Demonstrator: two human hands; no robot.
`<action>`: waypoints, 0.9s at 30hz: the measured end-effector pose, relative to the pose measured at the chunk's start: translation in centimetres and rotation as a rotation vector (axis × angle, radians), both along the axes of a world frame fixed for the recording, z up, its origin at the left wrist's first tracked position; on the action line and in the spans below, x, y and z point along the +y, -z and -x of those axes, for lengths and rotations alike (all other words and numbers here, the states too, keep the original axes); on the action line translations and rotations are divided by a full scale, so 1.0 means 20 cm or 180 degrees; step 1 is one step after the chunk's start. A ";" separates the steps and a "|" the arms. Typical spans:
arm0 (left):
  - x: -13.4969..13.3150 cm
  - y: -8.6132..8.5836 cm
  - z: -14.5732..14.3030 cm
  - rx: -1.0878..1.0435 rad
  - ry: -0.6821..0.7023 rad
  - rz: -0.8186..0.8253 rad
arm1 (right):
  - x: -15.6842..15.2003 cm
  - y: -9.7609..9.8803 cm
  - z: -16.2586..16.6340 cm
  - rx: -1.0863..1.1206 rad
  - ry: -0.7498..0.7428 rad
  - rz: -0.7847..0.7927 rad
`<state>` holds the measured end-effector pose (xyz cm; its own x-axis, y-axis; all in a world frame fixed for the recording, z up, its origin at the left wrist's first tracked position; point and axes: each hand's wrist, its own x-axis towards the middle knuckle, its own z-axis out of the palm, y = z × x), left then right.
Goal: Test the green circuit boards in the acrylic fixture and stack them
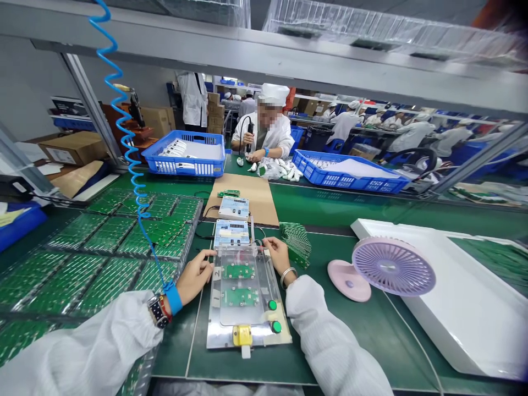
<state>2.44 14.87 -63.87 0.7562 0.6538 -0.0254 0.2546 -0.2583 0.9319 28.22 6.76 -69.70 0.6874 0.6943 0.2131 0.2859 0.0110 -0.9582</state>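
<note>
A test fixture (214, 330) with a clear cover lies on the bench before me, with two small green circuit boards (241, 297) under the cover. Two green buttons (276, 326) sit on its right side, and a yellow latch (242, 335) is at the front. My left hand (197, 279), in a blue wrist strap, rests at the fixture's upper left edge, fingers loosely bent and apart. At the back right corner is my right hand (279, 256), fingertips touching the corner, fingers partly stretched. Behind stand two small counter boxes (231, 233) with displays.
Trays of green circuit boards (103, 236) cover the left. A fanned stack of boards (296, 243) lies right of my right hand, near a pink-purple fan (388, 267) and a white tray (454, 341). A coiled blue cord (134, 159) hangs left. A co-worker (268, 129) sits opposite between blue baskets (185, 157).
</note>
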 end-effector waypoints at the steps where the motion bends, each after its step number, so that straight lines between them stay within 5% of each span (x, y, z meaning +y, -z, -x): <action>1: 0.00 0.00 0.00 0.0001 -0.0006 0.0013 | 0.00 0.00 0.00 -0.0003 0.0007 -0.0002; 27: 0.00 -0.01 0.00 0.0017 -0.0108 0.0093 | 0.00 0.00 0.00 -0.0020 -0.0014 -0.0005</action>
